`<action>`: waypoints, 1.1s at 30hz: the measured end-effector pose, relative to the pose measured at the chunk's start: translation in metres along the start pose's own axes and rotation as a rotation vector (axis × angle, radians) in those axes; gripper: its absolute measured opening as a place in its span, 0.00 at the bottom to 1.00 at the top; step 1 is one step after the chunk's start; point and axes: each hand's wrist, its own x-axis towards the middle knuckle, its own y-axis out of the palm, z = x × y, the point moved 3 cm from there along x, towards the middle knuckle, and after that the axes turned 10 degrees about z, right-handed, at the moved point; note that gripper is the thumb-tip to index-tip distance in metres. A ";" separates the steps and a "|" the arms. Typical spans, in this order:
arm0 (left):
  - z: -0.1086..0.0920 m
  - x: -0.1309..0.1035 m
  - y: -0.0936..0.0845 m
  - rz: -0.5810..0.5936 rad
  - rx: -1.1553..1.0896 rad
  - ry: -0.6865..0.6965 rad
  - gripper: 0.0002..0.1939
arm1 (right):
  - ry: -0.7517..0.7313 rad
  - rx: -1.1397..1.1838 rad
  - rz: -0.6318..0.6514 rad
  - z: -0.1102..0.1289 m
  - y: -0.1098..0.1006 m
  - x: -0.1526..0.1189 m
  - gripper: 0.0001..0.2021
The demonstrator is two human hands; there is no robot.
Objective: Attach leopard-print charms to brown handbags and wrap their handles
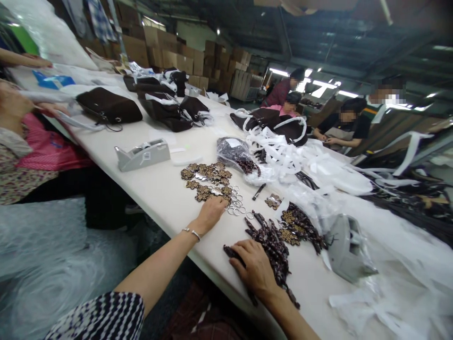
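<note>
My left hand (211,215) reaches to the near edge of a pile of brown patterned flower-shaped charms (207,191) with silver key rings (235,208) beside them. Its fingers are bent together, and what they pinch, if anything, is hidden. My right hand (255,264) is curled over a dark strap (230,251), whose end sticks out past the fingers toward the table edge. Right beside that hand lies a heap of dark speckled straps (274,250). Further right, several charms (290,226) rest on more straps, and a single charm (273,201) lies apart near a short black strap (259,191).
A grey tape dispenser (145,155) stands at the left table edge, another dispenser (348,250) at the right. A plastic bag of dark parts (233,151) and white wrapping strips (283,151) lie beyond. Dark handbags (109,105) sit farther back. Co-workers are around the table (152,189).
</note>
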 end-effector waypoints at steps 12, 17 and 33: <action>-0.007 0.013 -0.001 0.035 -0.227 0.154 0.08 | 0.007 -0.021 -0.037 0.006 0.001 -0.001 0.10; -0.004 0.001 -0.019 -0.079 -0.574 -0.032 0.06 | 0.030 0.141 -0.134 0.001 -0.004 0.000 0.10; -0.067 -0.088 -0.029 0.052 -1.739 -0.315 0.12 | 0.378 1.479 -0.132 0.022 -0.025 0.011 0.17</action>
